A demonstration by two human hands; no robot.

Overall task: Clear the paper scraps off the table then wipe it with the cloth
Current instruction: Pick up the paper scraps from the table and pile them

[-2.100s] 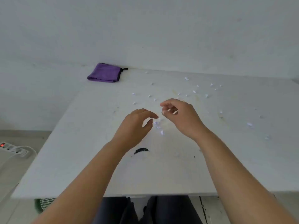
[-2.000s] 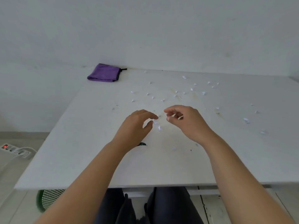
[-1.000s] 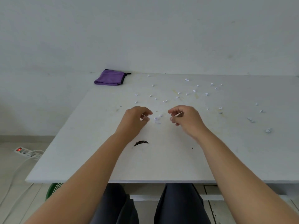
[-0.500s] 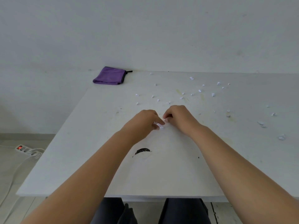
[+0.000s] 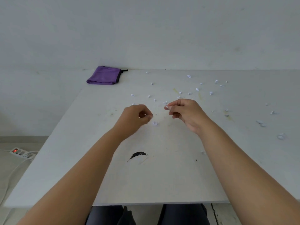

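Observation:
Small white paper scraps [image 5: 210, 93] lie scattered over the far and right parts of the white table [image 5: 162, 179]. One scrap [image 5: 155, 123] rests on the table between my hands. My right hand [image 5: 185, 113] hovers over the middle of the table and pinches a small white paper scrap [image 5: 166, 107] between thumb and forefinger. My left hand [image 5: 135, 118] is curled with its fingertips pinched together just left of the lying scrap; whether it holds paper is hidden. A folded purple cloth [image 5: 104, 75] lies at the table's far left corner, against the wall.
A black curved mark [image 5: 138, 155] sits on the table near its front edge. A white wall rises right behind the table. On the floor to the left lie a power strip [image 5: 18, 151] and its cables. My legs show under the front edge.
My hands were touching over one scrap half a second ago; they have drawn apart. The right hand has lifted with a scrap pinched in it, and one scrap lies between them.

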